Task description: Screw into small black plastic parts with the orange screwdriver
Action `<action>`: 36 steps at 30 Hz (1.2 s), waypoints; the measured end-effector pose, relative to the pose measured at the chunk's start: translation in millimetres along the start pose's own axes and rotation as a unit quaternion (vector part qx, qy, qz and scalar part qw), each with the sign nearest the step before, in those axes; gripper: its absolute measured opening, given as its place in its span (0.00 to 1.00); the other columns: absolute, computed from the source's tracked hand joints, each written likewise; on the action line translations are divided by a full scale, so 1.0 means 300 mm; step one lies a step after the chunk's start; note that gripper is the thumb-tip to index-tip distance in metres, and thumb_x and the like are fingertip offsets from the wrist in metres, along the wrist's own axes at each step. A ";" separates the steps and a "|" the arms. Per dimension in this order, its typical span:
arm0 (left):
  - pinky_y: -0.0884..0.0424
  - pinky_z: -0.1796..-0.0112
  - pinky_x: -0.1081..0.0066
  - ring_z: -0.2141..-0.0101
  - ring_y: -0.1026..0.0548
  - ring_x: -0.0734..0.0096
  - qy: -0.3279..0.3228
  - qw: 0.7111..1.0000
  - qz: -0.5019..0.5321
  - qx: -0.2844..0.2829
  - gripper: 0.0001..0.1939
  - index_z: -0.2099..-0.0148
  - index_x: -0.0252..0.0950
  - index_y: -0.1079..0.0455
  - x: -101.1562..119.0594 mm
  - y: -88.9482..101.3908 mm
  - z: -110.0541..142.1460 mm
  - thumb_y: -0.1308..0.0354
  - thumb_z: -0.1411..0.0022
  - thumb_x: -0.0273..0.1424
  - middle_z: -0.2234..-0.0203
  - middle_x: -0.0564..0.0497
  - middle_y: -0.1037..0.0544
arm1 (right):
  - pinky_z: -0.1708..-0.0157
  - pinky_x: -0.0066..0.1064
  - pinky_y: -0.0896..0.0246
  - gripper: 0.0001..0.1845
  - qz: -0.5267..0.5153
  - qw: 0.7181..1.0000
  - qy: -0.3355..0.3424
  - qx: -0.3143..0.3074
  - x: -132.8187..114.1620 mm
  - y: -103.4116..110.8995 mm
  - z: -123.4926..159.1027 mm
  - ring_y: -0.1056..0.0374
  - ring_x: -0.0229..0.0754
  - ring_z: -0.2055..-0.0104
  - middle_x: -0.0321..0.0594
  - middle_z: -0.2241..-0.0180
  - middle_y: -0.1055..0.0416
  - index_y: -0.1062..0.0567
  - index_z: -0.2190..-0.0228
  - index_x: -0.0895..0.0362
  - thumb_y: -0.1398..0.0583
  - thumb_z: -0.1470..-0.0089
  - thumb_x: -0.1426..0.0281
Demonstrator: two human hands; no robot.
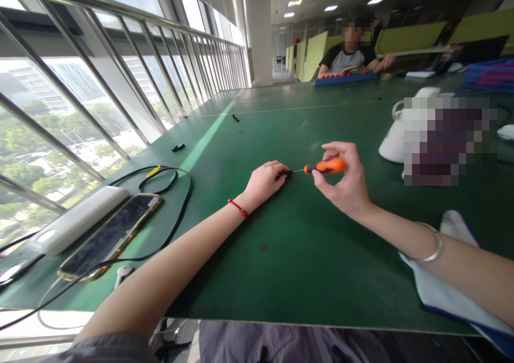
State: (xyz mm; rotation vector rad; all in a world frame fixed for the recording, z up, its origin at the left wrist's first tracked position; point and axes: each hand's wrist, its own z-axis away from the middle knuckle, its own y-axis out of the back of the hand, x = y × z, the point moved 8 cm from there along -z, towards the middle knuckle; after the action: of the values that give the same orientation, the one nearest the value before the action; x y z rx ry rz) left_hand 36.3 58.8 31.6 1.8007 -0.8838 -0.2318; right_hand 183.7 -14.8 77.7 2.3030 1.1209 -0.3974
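My left hand (265, 182) rests on the green table, its fingers closed around a small black part (284, 174) whose kind I cannot make out. In my right hand (350, 183) is an orange and black screwdriver (330, 165), gripped by the handle between thumb and fingers. The screwdriver lies almost level, and its thin metal shaft points left, with the tip at the black part. My left fingers hide much of that part.
Left on the table (249, 277) are a phone (112, 234), a white power bank (84, 218), a looping black cable (188, 191) and an earbud (122, 273). Small black pieces (178, 148) lie farther back. A white jug (391, 138) and cloth (437, 288) are right; a person (349, 58) sits opposite.
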 end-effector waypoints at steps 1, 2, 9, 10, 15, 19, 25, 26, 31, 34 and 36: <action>0.29 0.59 0.70 0.60 0.25 0.67 0.000 1.000 -0.002 0.000 0.12 0.57 0.37 0.27 0.001 0.000 0.000 0.49 0.40 0.26 0.61 0.49 0.23 | 0.63 0.39 0.38 0.20 0.006 1.000 -0.003 -0.006 0.001 -0.003 -0.001 0.35 0.41 0.72 0.32 0.74 0.33 0.34 0.59 0.52 0.38 0.57 0.69; 0.29 0.59 0.70 0.60 0.25 0.67 0.000 1.000 -0.004 0.000 0.12 0.57 0.37 0.27 0.001 0.001 0.000 0.49 0.40 0.26 0.61 0.49 0.23 | 0.62 0.40 0.39 0.18 0.014 1.000 -0.005 -0.015 0.001 -0.008 -0.001 0.37 0.40 0.75 0.30 0.78 0.35 0.33 0.61 0.52 0.38 0.57 0.68; 0.29 0.60 0.70 0.60 0.25 0.67 -0.001 1.000 -0.002 0.002 0.12 0.56 0.37 0.27 0.000 0.001 -0.001 0.49 0.40 0.26 0.61 0.49 0.23 | 0.63 0.38 0.39 0.11 0.009 1.000 -0.002 -0.024 -0.006 -0.012 0.003 0.35 0.43 0.71 0.33 0.78 0.32 0.31 0.64 0.52 0.39 0.53 0.69; 0.29 0.60 0.70 0.60 0.25 0.67 -0.002 1.000 -0.002 0.002 0.12 0.56 0.37 0.27 0.000 0.000 -0.001 0.49 0.40 0.26 0.61 0.49 0.23 | 0.64 0.38 0.38 0.15 0.002 1.000 -0.004 -0.014 -0.003 -0.006 0.002 0.34 0.43 0.70 0.35 0.74 0.32 0.32 0.61 0.52 0.39 0.54 0.69; 0.29 0.59 0.71 0.60 0.25 0.67 0.000 1.000 -0.007 0.002 0.12 0.56 0.37 0.26 -0.002 -0.002 -0.002 0.49 0.39 0.27 0.61 0.49 0.23 | 0.63 0.39 0.40 0.16 0.016 1.000 0.007 -0.022 -0.005 -0.013 -0.003 0.38 0.39 0.77 0.28 0.81 0.37 0.32 0.63 0.52 0.38 0.56 0.67; 0.29 0.60 0.71 0.60 0.25 0.67 -0.003 1.000 -0.008 0.005 0.12 0.56 0.37 0.26 -0.001 -0.001 -0.002 0.50 0.39 0.28 0.61 0.49 0.23 | 0.62 0.39 0.41 0.04 0.036 0.998 0.018 -0.044 -0.020 -0.028 0.004 0.37 0.40 0.77 0.29 0.85 0.35 0.30 0.73 0.52 0.39 0.52 0.66; 0.29 0.60 0.70 0.60 0.25 0.66 -0.004 1.000 -0.007 0.004 0.12 0.56 0.36 0.27 0.001 -0.001 -0.001 0.50 0.39 0.27 0.61 0.49 0.23 | 0.64 0.37 0.38 0.19 0.003 1.000 0.002 -0.003 -0.005 -0.002 0.002 0.33 0.43 0.67 0.37 0.69 0.30 0.33 0.59 0.53 0.39 0.56 0.70; 0.29 0.60 0.70 0.60 0.25 0.66 -0.002 1.000 -0.007 0.003 0.12 0.56 0.36 0.27 0.001 -0.001 -0.001 0.50 0.39 0.27 0.61 0.49 0.23 | 0.63 0.38 0.38 0.20 0.002 1.000 -0.001 -0.005 -0.002 -0.002 0.000 0.33 0.42 0.69 0.35 0.71 0.31 0.33 0.58 0.53 0.38 0.57 0.69; 0.29 0.60 0.70 0.60 0.25 0.66 0.004 1.000 -0.008 0.000 0.12 0.56 0.37 0.27 -0.001 -0.001 -0.002 0.50 0.39 0.27 0.61 0.49 0.22 | 0.61 0.39 0.40 0.06 0.030 0.999 -0.017 -0.042 0.003 -0.023 0.001 0.38 0.39 0.79 0.28 0.86 0.38 0.31 0.72 0.52 0.39 0.51 0.65; 0.29 0.60 0.70 0.60 0.25 0.67 0.002 1.000 -0.007 0.001 0.13 0.56 0.37 0.27 -0.003 -0.002 -0.001 0.49 0.39 0.27 0.61 0.49 0.22 | 0.64 0.37 0.39 0.06 0.008 1.000 -0.015 -0.020 0.004 -0.013 0.004 0.34 0.41 0.73 0.34 0.75 0.30 0.31 0.69 0.52 0.39 0.52 0.67; 0.29 0.60 0.70 0.60 0.25 0.67 -0.002 1.000 -0.005 0.002 0.13 0.56 0.37 0.27 -0.003 -0.002 -0.001 0.49 0.39 0.26 0.61 0.49 0.22 | 0.65 0.37 0.38 0.14 -0.009 1.000 -0.013 0.004 0.006 0.000 0.003 0.33 0.42 0.70 0.36 0.70 0.30 0.32 0.62 0.52 0.39 0.54 0.69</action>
State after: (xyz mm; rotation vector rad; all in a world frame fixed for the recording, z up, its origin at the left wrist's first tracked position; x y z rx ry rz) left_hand 36.2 59.5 30.8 1.8092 -0.8794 -0.2391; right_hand 184.8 -14.1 76.2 2.2912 1.1295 -0.4375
